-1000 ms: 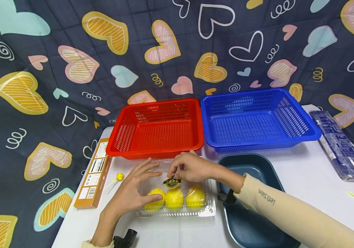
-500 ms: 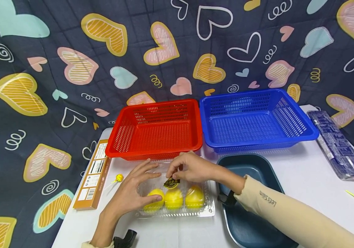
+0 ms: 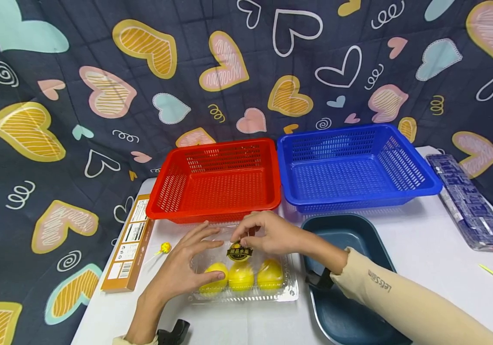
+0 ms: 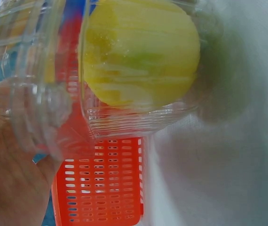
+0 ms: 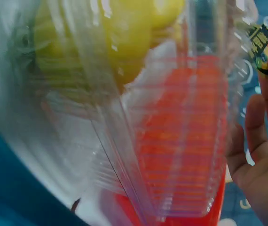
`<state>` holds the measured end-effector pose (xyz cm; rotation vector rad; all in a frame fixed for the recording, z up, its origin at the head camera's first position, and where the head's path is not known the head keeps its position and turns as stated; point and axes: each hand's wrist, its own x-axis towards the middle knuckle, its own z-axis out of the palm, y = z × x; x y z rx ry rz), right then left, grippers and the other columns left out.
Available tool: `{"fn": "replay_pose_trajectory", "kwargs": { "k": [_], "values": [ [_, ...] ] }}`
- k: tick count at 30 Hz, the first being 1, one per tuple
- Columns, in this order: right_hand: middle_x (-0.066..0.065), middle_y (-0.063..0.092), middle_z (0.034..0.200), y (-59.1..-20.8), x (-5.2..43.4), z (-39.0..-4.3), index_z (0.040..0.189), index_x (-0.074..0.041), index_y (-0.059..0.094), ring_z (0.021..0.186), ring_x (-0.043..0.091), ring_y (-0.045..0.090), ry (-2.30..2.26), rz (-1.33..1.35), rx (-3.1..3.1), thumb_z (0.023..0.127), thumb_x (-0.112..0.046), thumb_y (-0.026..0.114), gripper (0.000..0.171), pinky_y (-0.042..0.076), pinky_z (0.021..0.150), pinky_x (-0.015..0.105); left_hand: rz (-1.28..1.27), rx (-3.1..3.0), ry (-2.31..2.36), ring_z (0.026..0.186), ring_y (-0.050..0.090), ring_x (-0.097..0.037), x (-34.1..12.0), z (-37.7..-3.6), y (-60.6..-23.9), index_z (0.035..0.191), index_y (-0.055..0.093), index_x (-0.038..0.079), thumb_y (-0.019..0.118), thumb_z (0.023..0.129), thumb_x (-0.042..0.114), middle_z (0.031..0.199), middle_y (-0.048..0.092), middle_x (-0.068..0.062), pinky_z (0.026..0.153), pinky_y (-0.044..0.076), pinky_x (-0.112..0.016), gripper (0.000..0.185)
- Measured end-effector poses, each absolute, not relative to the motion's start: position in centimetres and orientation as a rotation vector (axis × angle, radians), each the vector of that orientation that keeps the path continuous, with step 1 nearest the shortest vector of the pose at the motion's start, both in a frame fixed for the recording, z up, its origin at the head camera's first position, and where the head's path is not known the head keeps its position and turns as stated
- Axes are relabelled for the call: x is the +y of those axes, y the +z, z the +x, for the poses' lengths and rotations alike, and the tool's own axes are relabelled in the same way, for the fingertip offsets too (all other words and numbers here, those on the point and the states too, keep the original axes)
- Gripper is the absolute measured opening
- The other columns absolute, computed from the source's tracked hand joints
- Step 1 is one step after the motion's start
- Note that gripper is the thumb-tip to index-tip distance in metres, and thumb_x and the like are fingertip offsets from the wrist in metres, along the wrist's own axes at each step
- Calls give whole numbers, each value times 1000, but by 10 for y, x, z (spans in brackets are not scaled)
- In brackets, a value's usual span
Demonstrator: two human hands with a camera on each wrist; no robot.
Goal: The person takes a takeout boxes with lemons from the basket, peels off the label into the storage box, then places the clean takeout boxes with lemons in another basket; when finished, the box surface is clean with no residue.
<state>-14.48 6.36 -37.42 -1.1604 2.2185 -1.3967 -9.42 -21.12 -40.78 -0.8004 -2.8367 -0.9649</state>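
My right-hand fingertips point(image 3: 240, 235) pinch the far edge of the lid by the round black-and-gold sticker point(image 3: 239, 252); my right hand point(image 3: 272, 235) curls over it. My left hand point(image 3: 186, 268) lies spread against the left side of the clear plastic clamshell box point(image 3: 287, 282), thumb pressed on its near left corner, fingers straight, steadying rather than gripping. The box sits on the white table point(image 3: 423, 244), just in front of the red perforated plastic basket point(image 3: 216, 179), holding three round yellow fruits point(image 3: 240, 278).

I judge the thin shell light, springy, slippery and easily crushed, so the stiffer rim is the place to hold. The sticker's gold characters are too small to read, I think. My beige sleeve point(image 3: 402, 299) reads "LetsSlim". To the right are a dark blue tray point(image 3: 350, 230) and a blue perforated basket point(image 3: 358, 167).
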Motion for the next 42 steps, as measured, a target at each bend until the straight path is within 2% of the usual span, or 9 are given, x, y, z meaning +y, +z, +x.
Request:
{"fn": "replay_pose_trajectory", "kwargs": {
  "k": [3, 8, 13, 17, 23, 29, 36, 42],
  "values": [
    [0, 74, 102, -373, 69, -146, 112, -10, 76, 91, 10, 63, -1429, -1138, 2189, 96, -6, 67, 19, 57, 87, 30, -796, -2840, -962, 155, 27, -24, -211, -94, -408, 127, 72, 21, 91, 72, 43, 153, 53, 10, 118, 30, -68, 62],
    [-2, 69, 91, -371, 87, -148, 112, -15, 76, 83, 14, 59, -1421, -1110, 2208, 96, -8, 67, 20, 55, 77, 28, -782, -2844, -968, 155, 28, -22, -210, -94, -407, 127, 73, 21, 92, 71, 42, 153, 52, 12, 119, 29, -66, 63],
    [-4, 71, 94, -372, 110, -151, 113, -19, 76, 80, 15, 58, -1400, -1054, 2264, 96, -13, 69, 20, 52, 71, 27, -773, -2847, -970, 155, 28, -22, -211, -94, -407, 127, 73, 21, 93, 70, 41, 152, 53, 12, 120, 29, -64, 63],
    [-1, 71, 95, -370, 128, -153, 115, -16, 75, 79, 16, 57, -1410, -1037, 2278, 95, -12, 69, 21, 50, 67, 25, -777, -2842, -970, 155, 28, -22, -211, -95, -407, 127, 73, 21, 93, 70, 42, 152, 53, 12, 120, 30, -64, 63],
    [-4, 73, 101, -368, 152, -151, 116, -19, 75, 78, 16, 57, -1387, -973, 2345, 94, -12, 71, 23, 50, 67, 25, -766, -2847, -975, 155, 28, -21, -210, -95, -407, 127, 73, 21, 93, 70, 41, 152, 53, 12, 119, 30, -65, 63],
    [-2, 76, 100, -374, 172, -150, 116, -16, 75, 76, 13, 57, -1404, -936, 2375, 93, -13, 74, 23, 49, 65, 24, -752, -2866, -981, 156, 27, -19, -211, -94, -406, 127, 73, 22, 93, 71, 39, 152, 52, 15, 120, 30, -64, 62],
    [5, 77, 103, -385, 198, -147, 114, -11, 75, 82, 11, 67, -1428, -934, 2310, 94, -9, 71, 21, 58, 70, 24, -758, -2870, -964, 156, 27, -20, -210, -95, -406, 127, 73, 23, 93, 71, 40, 153, 52, 13, 118, 31, -66, 62],
    [5, 77, 101, -394, 214, -144, 114, -12, 75, 82, 10, 66, -1391, -925, 2298, 95, -12, 70, 19, 58, 70, 26, -753, -2877, -962, 156, 27, -19, -210, -95, -406, 127, 73, 22, 92, 71, 42, 153, 52, 14, 119, 30, -65, 62]
  ]
}}
